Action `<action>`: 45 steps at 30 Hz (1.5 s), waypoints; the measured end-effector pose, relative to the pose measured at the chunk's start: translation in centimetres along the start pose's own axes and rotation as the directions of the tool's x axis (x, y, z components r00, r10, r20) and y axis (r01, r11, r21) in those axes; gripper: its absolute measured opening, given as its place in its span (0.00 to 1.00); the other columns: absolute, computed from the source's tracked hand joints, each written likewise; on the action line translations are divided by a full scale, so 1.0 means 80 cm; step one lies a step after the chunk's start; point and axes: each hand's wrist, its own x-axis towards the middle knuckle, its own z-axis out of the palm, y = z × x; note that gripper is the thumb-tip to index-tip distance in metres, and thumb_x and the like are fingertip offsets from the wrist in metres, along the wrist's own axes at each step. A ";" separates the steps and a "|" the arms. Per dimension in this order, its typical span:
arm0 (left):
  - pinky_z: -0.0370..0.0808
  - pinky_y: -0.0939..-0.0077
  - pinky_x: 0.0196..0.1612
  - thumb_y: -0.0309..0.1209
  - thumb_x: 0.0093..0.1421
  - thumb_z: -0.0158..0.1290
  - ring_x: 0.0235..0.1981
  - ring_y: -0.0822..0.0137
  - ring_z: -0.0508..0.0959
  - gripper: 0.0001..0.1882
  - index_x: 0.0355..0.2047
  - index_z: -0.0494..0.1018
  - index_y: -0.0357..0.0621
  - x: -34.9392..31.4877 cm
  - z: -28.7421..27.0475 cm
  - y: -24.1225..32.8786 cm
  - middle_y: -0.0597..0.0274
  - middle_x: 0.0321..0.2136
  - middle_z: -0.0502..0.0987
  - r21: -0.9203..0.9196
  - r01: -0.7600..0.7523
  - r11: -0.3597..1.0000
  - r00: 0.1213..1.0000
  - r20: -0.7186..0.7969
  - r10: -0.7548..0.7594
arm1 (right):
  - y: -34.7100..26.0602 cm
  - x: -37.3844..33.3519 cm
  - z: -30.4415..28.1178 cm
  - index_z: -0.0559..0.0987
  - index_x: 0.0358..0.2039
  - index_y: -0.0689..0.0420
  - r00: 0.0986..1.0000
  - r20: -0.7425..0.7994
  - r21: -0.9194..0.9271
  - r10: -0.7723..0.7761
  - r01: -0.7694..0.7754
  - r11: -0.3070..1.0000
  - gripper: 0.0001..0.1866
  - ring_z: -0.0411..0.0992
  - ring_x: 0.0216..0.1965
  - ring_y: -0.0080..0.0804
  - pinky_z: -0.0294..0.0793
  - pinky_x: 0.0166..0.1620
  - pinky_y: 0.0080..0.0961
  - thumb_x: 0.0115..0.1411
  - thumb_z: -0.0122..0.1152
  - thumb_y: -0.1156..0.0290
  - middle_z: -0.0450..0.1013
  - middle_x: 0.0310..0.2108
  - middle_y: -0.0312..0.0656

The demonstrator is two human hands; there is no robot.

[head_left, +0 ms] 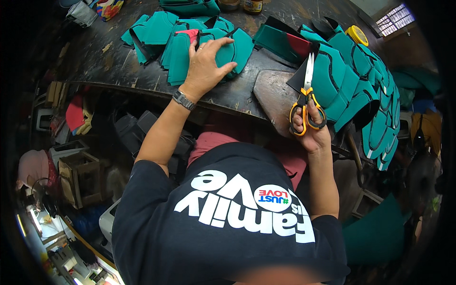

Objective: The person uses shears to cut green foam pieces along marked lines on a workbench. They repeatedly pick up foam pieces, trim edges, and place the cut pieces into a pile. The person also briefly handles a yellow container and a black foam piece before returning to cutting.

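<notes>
My left hand (207, 65) lies with its fingers spread on a pile of teal cut fabric pieces (243, 50), near the table's front edge. Some of these pieces have black edging, and a bit of red shows beside the fingers. My right hand (316, 135) grips a pair of scissors (308, 85) by its orange and black handles, fingers through the loops. The blades point away from me and look closed or nearly so. Just beyond and right of them, a long overlapping row of teal pieces (330, 71) with black trim spreads out, with one red patch.
The dark worn table (114, 66) carries a brown board (273, 92) by the scissors. At the back stand a yellow round container (356, 35) and a jar (252, 5). Teal pieces (380, 137) hang over the right edge. A wooden box (80, 178) stands below, left.
</notes>
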 end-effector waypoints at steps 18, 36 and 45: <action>0.53 0.43 0.61 0.49 0.61 0.52 0.61 0.48 0.61 0.21 0.51 0.75 0.56 0.035 -0.068 -0.090 0.49 0.60 0.62 0.301 0.229 0.926 0.954 -0.258 -0.152 | 0.007 -0.001 -0.004 0.75 0.29 0.62 1.000 0.029 0.040 0.006 -0.007 0.999 0.20 0.68 0.21 0.28 0.69 0.24 0.19 0.63 0.58 0.55 0.69 0.21 0.41; 0.49 0.42 0.64 0.38 0.49 0.63 0.68 0.60 0.52 0.34 0.58 0.67 0.62 0.030 -0.042 -0.069 0.65 0.65 0.58 0.600 -0.239 0.763 0.963 0.249 0.106 | -0.003 0.013 -0.016 0.74 0.34 0.59 1.000 0.018 0.086 -0.017 0.015 0.996 0.23 0.67 0.20 0.23 0.65 0.25 0.19 0.64 0.54 0.49 0.68 0.22 0.37; 0.55 0.58 0.65 0.41 0.65 0.48 0.65 0.50 0.57 0.28 0.61 0.62 0.40 0.022 0.099 0.003 0.50 0.63 0.59 0.122 -0.168 0.978 0.942 0.311 0.123 | -0.005 0.011 -0.019 0.73 0.35 0.60 0.993 0.115 0.083 0.042 -0.052 0.995 0.23 0.67 0.20 0.22 0.66 0.26 0.19 0.64 0.53 0.48 0.68 0.24 0.37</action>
